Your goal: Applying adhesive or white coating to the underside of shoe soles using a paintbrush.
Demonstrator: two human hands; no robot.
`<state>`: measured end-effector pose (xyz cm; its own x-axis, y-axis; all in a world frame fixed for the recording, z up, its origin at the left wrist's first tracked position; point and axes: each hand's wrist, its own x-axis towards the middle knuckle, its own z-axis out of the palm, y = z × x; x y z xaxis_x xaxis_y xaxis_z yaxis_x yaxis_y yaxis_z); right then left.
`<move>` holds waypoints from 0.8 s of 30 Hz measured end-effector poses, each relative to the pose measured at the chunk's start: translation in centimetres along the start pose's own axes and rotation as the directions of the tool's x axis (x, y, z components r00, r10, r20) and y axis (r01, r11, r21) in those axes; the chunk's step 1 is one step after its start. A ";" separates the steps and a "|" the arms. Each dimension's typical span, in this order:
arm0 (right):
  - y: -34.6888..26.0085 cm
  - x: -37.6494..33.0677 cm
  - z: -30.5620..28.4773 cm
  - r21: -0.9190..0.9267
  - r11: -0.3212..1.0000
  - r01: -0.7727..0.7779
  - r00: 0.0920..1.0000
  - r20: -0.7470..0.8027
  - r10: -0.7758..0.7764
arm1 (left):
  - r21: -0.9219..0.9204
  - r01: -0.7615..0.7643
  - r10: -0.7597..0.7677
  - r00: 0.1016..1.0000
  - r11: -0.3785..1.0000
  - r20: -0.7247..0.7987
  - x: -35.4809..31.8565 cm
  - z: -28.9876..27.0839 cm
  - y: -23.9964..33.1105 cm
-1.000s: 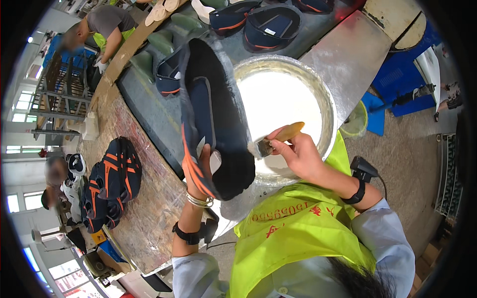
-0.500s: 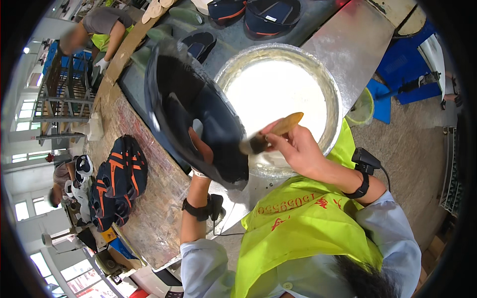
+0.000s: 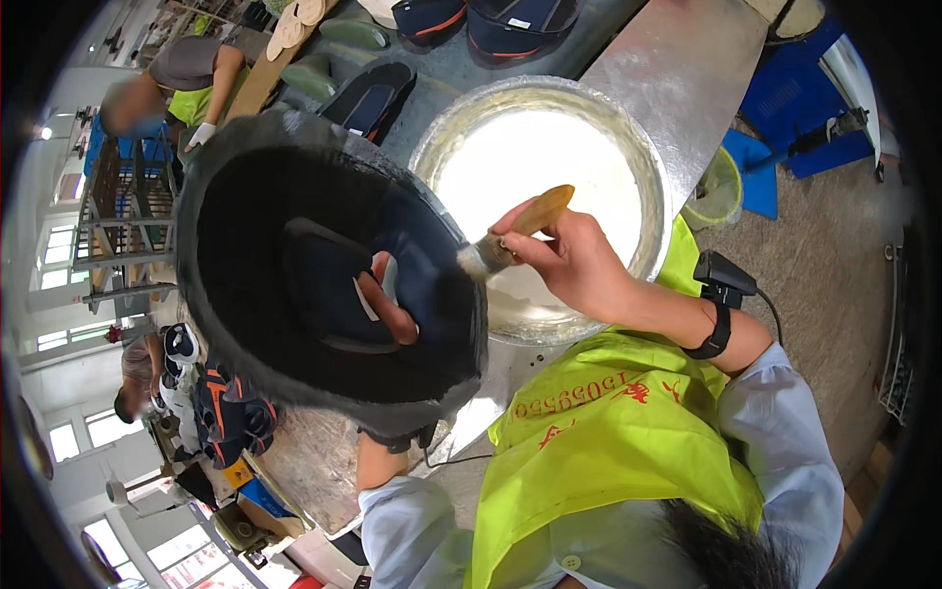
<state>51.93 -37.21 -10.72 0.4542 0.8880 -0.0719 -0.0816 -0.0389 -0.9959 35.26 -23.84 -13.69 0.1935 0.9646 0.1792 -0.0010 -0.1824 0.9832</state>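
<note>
Left hand (image 3: 388,306) grips the black shoe upper (image 3: 324,285), raised closer to the camera than half a second ago and now hiding more of the bench (image 3: 677,88). Right hand (image 3: 579,265) pinches the wooden-handled brush (image 3: 510,236), bristles touching the upper's right edge, above the round basin (image 3: 549,167) of white glue.

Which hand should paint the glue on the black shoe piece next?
The right hand, probably: it already grips the brush, bristles at the black shoe piece's edge. The left hand is busy holding that piece up.
</note>
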 end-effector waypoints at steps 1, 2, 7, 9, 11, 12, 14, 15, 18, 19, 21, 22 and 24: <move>-0.1 0.2 0.0 -0.027 1.000 0.016 1.000 -0.006 -0.016 | 0.055 0.005 -0.004 1.000 0.998 -0.017 0.0 0.0 0.1; -0.2 0.4 -0.1 -0.039 0.996 0.082 0.997 -0.001 -0.082 | 0.033 0.116 -0.117 0.993 0.993 0.034 0.4 -1.0 0.8; -1.0 1.4 -0.5 -0.281 0.858 0.429 0.891 -0.023 -0.453 | 0.500 -0.244 0.018 0.910 0.831 0.414 1.2 -4.0 5.0; -1.1 1.7 -0.5 -0.333 0.799 0.500 0.840 -0.039 -0.542 | 0.514 -0.356 0.047 0.853 0.781 0.520 1.6 -4.5 6.8; -1.2 2.0 -0.4 -0.345 0.775 0.530 0.808 -0.074 -0.585 | 0.490 -0.406 0.056 0.811 0.772 0.583 1.9 -5.0 7.8; -1.3 2.3 -0.6 -0.355 0.775 0.522 0.807 -0.089 -0.584 | 0.544 -0.456 0.068 0.806 0.705 0.588 2.4 -5.4 8.0; -1.6 3.1 -1.2 -0.369 0.782 0.503 0.807 -0.122 -0.577 | 0.577 -0.656 0.204 0.727 0.486 0.656 4.0 -6.6 7.7; -1.8 3.4 -1.7 -0.417 0.756 0.505 0.790 -0.129 -0.599 | 0.605 -0.677 0.224 0.723 0.420 0.653 4.8 -7.4 7.3; -2.1 3.3 -3.2 -0.266 0.898 0.349 0.885 -0.221 -0.409 | 0.550 -0.702 0.152 0.669 0.452 0.728 12.4 -10.0 6.2; -2.1 3.3 -3.8 -0.241 0.915 0.324 0.894 -0.239 -0.380 | 0.366 -0.924 0.270 0.381 0.107 0.884 15.4 -10.9 6.3; -2.0 2.9 -5.0 -0.147 0.939 0.312 0.891 -0.298 -0.343 | 0.518 -0.285 -0.062 0.831 0.806 0.553 20.1 -11.2 5.3; -1.9 2.8 -5.4 -0.063 0.949 0.308 0.892 -0.329 -0.311 | 0.498 -0.170 -0.140 0.839 0.851 0.525 22.3 -11.3 5.3; -1.6 2.7 -5.8 0.001 0.954 0.299 0.870 -0.411 -0.272 | 0.384 -0.475 0.039 0.666 0.792 0.745 25.5 -9.5 3.7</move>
<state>58.44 -37.38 -9.66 0.7818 0.5953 0.1857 0.0569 0.2285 -0.9719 30.88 1.91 -5.16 0.8594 0.4939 0.1320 0.2839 -0.6758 0.6802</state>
